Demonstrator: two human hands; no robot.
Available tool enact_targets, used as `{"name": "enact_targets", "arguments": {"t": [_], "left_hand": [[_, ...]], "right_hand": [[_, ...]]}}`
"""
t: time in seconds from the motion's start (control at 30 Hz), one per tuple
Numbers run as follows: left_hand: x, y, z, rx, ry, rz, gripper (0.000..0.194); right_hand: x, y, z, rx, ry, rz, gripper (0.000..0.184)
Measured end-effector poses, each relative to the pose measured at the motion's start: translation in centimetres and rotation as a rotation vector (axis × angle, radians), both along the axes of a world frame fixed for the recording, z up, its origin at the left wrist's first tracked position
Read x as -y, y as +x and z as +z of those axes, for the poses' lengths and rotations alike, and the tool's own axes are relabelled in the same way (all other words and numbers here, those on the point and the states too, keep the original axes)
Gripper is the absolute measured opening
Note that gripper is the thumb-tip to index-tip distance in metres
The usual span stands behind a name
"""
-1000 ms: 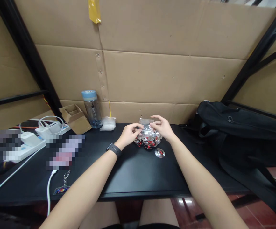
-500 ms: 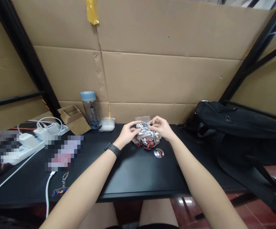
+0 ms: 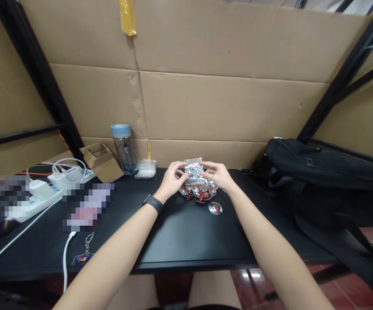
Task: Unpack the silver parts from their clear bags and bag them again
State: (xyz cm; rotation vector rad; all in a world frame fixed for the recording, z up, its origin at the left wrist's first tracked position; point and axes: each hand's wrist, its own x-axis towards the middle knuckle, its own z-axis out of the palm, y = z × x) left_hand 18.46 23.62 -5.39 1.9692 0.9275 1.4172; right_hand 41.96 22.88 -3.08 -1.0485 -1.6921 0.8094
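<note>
Between my two hands is a small clear plastic bag (image 3: 194, 168) with a shiny, silvery, crinkled surface. My left hand (image 3: 172, 177) grips its left side between thumb and fingers, a dark watch (image 3: 153, 203) on that wrist. My right hand (image 3: 217, 175) pinches the right side in the same way. Just below the bag lies a pile of round silver metal discs with red parts (image 3: 201, 193), its back partly covered by the bag and my hands. One single disc (image 3: 215, 208) with a red centre lies apart in front of the pile.
A bottle with a blue lid (image 3: 123, 148), a packet of clear plastic (image 3: 146, 168) and an open cardboard box (image 3: 102, 161) stand at the back left. Farther left are a white power strip (image 3: 34, 199) with cables and a keychain (image 3: 84, 256). A black bag (image 3: 328, 181) fills the right side.
The bag has shifted slightly left and turned its shiny face more squarely toward me. Both hands have moved along with it to its two sides. The loose disc stays in place.
</note>
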Motion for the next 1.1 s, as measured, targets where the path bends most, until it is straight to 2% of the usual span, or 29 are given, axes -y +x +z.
{"name": "enact_targets", "arguments": {"t": [0.07,0.1,0.2,0.27,0.43,0.63,0.73,0.87,1.0,1.1], "left_hand": [[0.8,-0.1,0.7,-0.128,0.193,0.128,0.035],[1.2,0.0,1.0,-0.217,0.266,0.147,0.037],[2.4,0.6,1.5,-0.477,0.370,0.100,0.053],[2.7,1.2,1.3,-0.563,0.395,0.117,0.053],[1.9,1.4,0.2,-0.613,0.437,0.204,0.031],[0.5,0.5,-0.3,-0.610,0.419,0.193,0.037],[-0.5,-0.4,-0.6,-0.655,0.405,0.237,0.037],[-1.6,-2.7,-0.4,-0.698,0.351,0.481,0.031],[-1.4,-5.2,1.0,-0.814,0.131,0.763,0.028],[-0.7,-6.6,2.2,-0.844,-0.001,0.916,0.032]], "right_hand": [[-0.1,-0.2,-0.2,-0.002,0.002,-0.035,0.062],[-0.1,-0.3,-0.2,-0.010,0.003,-0.042,0.061],[-0.1,-0.8,-0.2,-0.062,-0.010,-0.038,0.054],[-0.1,-1.1,-0.1,-0.104,-0.020,-0.024,0.048],[0.3,-1.9,0.2,-0.169,-0.040,0.027,0.042],[0.8,-2.4,0.1,-0.110,-0.109,0.095,0.045],[0.8,-2.3,-0.1,-0.068,-0.108,0.072,0.047],[0.6,-1.8,-0.1,-0.036,-0.092,0.022,0.048],[0.2,-1.3,-0.2,-0.044,-0.091,-0.006,0.049],[-0.1,-1.0,-0.4,-0.036,-0.086,-0.007,0.049]]}}
